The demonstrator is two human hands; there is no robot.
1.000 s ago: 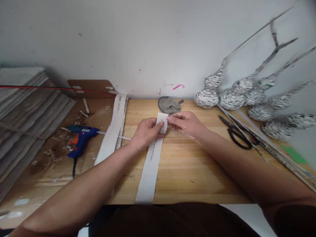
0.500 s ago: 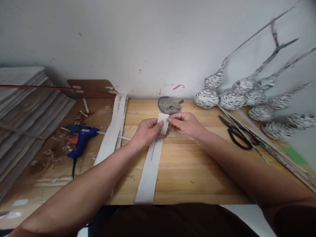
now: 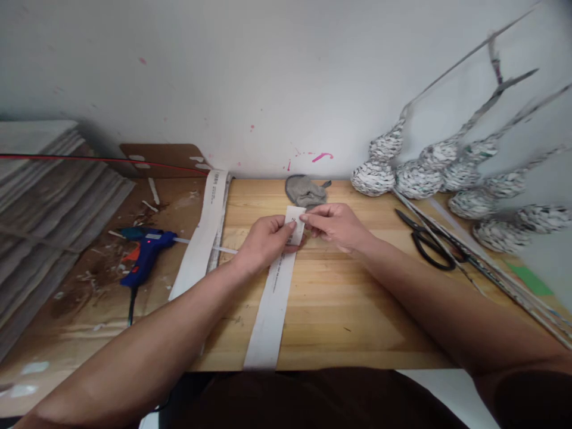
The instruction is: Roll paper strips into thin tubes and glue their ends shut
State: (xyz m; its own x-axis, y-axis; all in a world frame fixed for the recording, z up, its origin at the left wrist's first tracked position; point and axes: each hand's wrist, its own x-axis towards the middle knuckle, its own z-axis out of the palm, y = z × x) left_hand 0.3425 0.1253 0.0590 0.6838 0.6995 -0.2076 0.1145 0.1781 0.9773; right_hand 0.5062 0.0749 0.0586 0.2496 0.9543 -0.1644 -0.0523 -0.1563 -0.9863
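Note:
A long white paper strip [image 3: 270, 313] with printed characters runs from the table's front edge up to both hands. My left hand [image 3: 270, 238] pinches its far end, thumb on top and fingers beneath. With thumb and fingertips closed, my right hand [image 3: 335, 225] grips the right edge of that same end. Left of my hands lies a stack of similar printed paper strips [image 3: 208, 214]. Just beyond the held end rests a crumpled grey cloth [image 3: 306, 189], close to the wall.
A blue glue gun [image 3: 147, 253] lies on stained cardboard [image 3: 98, 339] at left, beside stacked newspapers [image 3: 40, 220]. At right are black-handled scissors [image 3: 431, 250], thin paper rods [image 3: 496, 280] and several woven paper gourds [image 3: 417, 179] against the wall. A red cord [image 3: 102, 158] crosses the left side.
Hardly anything differs. Both hands stay on the far end of the paper strip, and the right fingertips have shifted very slightly along its edge.

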